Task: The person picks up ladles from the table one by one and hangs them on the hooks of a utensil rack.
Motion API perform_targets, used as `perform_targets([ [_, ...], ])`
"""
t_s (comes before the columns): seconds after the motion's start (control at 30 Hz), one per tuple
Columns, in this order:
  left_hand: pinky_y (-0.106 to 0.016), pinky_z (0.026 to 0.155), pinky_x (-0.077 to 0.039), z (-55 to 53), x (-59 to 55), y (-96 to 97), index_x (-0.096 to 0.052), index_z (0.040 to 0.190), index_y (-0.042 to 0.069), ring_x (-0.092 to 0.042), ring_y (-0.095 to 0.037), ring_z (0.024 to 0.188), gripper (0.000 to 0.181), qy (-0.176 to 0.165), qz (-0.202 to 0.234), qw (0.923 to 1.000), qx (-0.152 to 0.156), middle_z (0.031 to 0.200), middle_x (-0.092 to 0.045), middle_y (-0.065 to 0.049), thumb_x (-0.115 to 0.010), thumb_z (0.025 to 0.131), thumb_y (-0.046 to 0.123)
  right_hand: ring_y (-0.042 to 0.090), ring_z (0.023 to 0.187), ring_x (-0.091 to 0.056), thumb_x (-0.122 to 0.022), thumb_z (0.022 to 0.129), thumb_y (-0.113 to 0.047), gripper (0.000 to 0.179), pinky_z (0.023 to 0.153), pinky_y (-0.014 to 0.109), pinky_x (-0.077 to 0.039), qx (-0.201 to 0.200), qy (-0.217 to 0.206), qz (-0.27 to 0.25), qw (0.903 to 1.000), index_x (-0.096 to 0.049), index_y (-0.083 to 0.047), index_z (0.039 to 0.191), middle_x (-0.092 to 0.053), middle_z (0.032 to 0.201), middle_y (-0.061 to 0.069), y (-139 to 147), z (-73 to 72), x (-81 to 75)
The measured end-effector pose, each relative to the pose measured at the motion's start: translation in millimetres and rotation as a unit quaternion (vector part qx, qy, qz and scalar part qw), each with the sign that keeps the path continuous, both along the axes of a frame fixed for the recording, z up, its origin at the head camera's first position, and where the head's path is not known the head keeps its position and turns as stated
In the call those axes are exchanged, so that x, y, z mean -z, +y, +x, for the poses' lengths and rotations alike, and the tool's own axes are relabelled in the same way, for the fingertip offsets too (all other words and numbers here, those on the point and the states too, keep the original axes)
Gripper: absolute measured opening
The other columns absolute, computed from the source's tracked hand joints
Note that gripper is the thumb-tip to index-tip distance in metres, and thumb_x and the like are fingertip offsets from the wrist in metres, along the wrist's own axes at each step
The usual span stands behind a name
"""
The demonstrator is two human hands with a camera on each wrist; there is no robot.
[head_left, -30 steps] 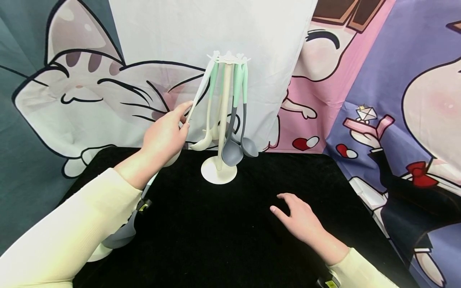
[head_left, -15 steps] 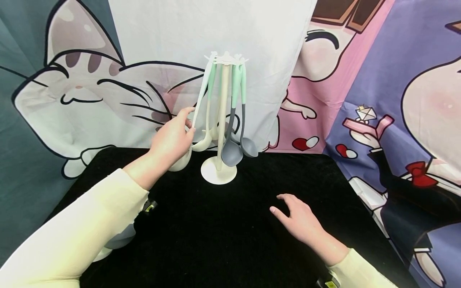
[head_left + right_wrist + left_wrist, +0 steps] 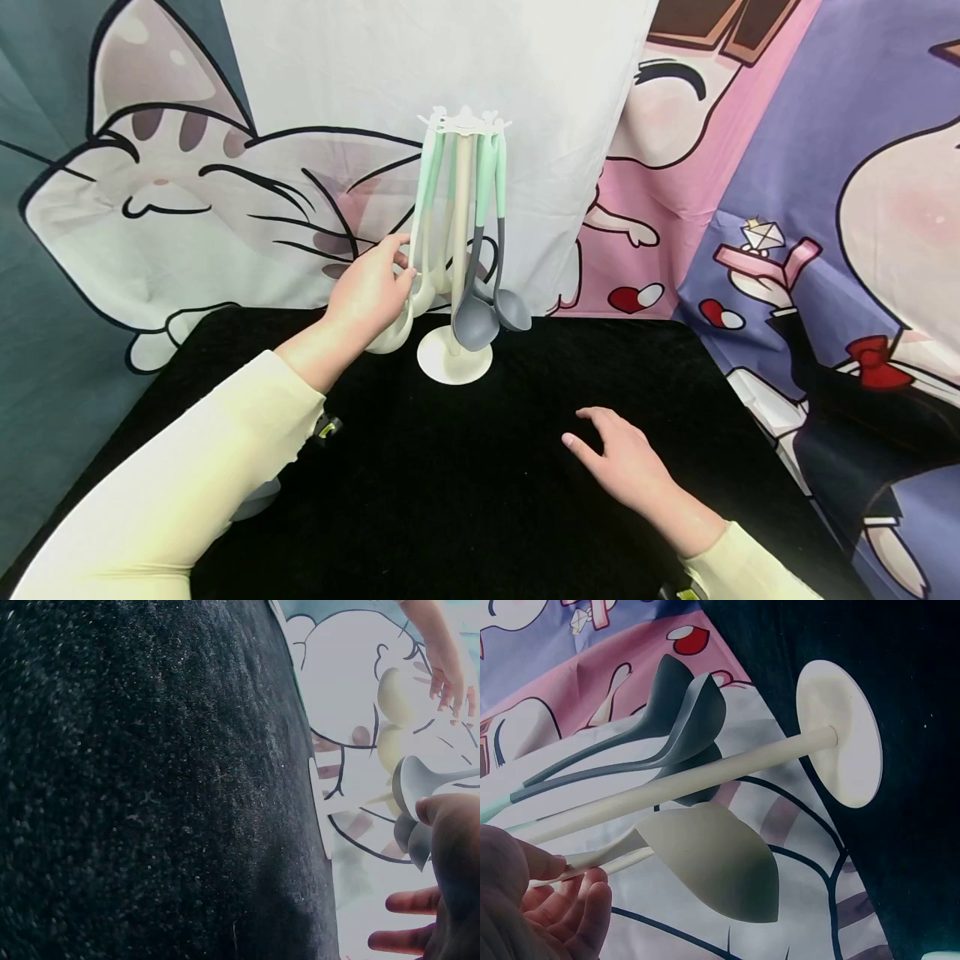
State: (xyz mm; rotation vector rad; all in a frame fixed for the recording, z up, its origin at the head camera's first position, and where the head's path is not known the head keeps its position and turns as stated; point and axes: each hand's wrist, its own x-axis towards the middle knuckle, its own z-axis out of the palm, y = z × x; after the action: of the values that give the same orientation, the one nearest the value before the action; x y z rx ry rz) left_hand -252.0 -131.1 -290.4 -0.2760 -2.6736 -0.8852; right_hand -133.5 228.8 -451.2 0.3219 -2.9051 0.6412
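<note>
The left hand [image 3: 372, 292] has swung the cream ladle [image 3: 705, 862] in against the utensil stand [image 3: 455, 354] (rear edge of the worktop [image 3: 465, 500]), fingers pinching its handle; hanging seems done, release next. The right hand [image 3: 626, 462] rests flat.

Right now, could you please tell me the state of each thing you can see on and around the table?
Stand: upright on the black table.
Cream ladle: hanging from the stand, handle held.
Grey ladles: two, hanging free.
Left hand: fingers curled round the cream ladle's handle.
Right hand: resting flat on the table, holding nothing.
</note>
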Motion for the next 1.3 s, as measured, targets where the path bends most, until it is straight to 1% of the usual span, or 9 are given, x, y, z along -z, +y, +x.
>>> perform_targets([
  [0.1, -0.04, 0.074, -0.048, -2.9, 2.9, 1.4, -0.048, 0.143, 0.022, -0.064, -0.017, 0.087, 0.045, -0.002, 0.01, 1.0, 0.0, 0.114, -0.065, 0.002, -0.056, 0.099, 0.022, 0.03, 0.127, -0.052, -0.05, 0.096, -0.063, 0.064, 0.104, 0.058, -0.038, 0.0, -0.001, 0.0, 1.0, -0.06, -0.01, 0.131, -0.059, 0.135, 0.01, 0, 0.1, 1.6],
  [0.2, -0.04, 0.074, -0.048, -6.3, 6.3, 3.1, -0.05, 0.141, 0.023, -0.065, -0.017, 0.088, 0.044, 0.004, 0.018, 0.9998, 0.0, 0.113, -0.066, 0.001, -0.056, 0.098, 0.023, 0.03, 0.127, -0.053, -0.05, 0.096, -0.063, 0.064, 0.103, 0.057, -0.038, 0.0, 0.0, -0.003, 1.0, -0.06, -0.01, 0.131, -0.059, 0.134, 0.009, 1, 0.0, 3.2],
  [0.37, -0.041, 0.077, -0.049, -9.9, 11.7, 4.8, -0.054, 0.139, 0.02, -0.065, -0.02, 0.09, 0.042, 0.014, 0.033, 0.9993, 0.003, 0.11, -0.067, -0.002, -0.057, 0.097, 0.024, 0.029, 0.127, -0.053, -0.05, 0.096, -0.063, 0.064, 0.103, 0.057, -0.039, 0.001, 0.001, -0.005, 1.0, -0.061, -0.01, 0.131, -0.059, 0.134, 0.009, 1, 0.2, 5.0],
  [0.63, -0.042, 0.082, -0.048, -16.4, 17.9, 5.7, -0.061, 0.131, 0.018, -0.062, -0.023, 0.096, 0.035, 0.009, 0.043, 0.999, 0.003, 0.107, -0.069, -0.003, -0.055, 0.096, 0.022, 0.03, 0.127, -0.053, -0.054, 0.097, -0.058, 0.06, 0.103, 0.057, -0.038, 0.002, 0.0, -0.007, 1.0, -0.061, -0.009, 0.131, -0.059, 0.134, 0.009, 2, 1.6, 4.6],
  [0.77, -0.042, 0.083, -0.048, -20.3, 21.7, 5.4, -0.063, 0.127, 0.017, -0.063, -0.023, 0.098, 0.034, 0.003, 0.041, 0.9991, 0.002, 0.107, -0.069, -0.003, -0.054, 0.095, 0.021, 0.03, 0.127, -0.053, -0.053, 0.097, -0.058, 0.06, 0.103, 0.057, -0.039, 0.002, 0.0, -0.008, 1.0, -0.06, -0.009, 0.131, -0.059, 0.134, 0.009, 3, 1.7, 5.0],
  [0.97, -0.044, 0.086, -0.047, -18.6, 26.1, 2.9, -0.062, 0.129, 0.016, -0.063, -0.025, 0.102, 0.036, -0.015, 0.033, 0.9993, -0.011, 0.109, -0.07, -0.003, -0.055, 0.095, 0.023, 0.03, 0.126, -0.053, -0.053, 0.097, -0.058, 0.061, 0.103, 0.057, -0.039, 0.001, 0.0, -0.008, 1.0, -0.061, -0.009, 0.131, -0.059, 0.133, 0.009, 2, 2.7, 3.8],
  [1.2, -0.046, 0.088, -0.047, -16.5, 34.4, -3.2, -0.06, 0.129, 0.017, -0.063, -0.025, 0.105, 0.035, -0.04, 0.0, 0.999, -0.018, 0.112, -0.07, -0.002, -0.055, 0.097, 0.029, 0.03, 0.126, -0.053, -0.053, 0.097, -0.058, 0.061, 0.103, 0.057, -0.039, 0.002, -0.002, -0.008, 1.0, -0.06, -0.009, 0.131, -0.059, 0.134, 0.009, 3, 2.6, 5.0],
  [1.3, -0.046, 0.087, -0.047, -13.7, 36.2, -5.1, -0.061, 0.129, 0.017, -0.063, -0.024, 0.105, 0.036, -0.046, -0.011, 0.9987, -0.02, 0.112, -0.07, -0.001, -0.057, 0.096, 0.032, 0.029, 0.126, -0.053, -0.053, 0.097, -0.058, 0.061, 0.103, 0.057, -0.039, 0.002, -0.002, -0.008, 1.0, -0.06, -0.009, 0.131, -0.059, 0.134, 0.009, 3, 2.4, 5.9],
])
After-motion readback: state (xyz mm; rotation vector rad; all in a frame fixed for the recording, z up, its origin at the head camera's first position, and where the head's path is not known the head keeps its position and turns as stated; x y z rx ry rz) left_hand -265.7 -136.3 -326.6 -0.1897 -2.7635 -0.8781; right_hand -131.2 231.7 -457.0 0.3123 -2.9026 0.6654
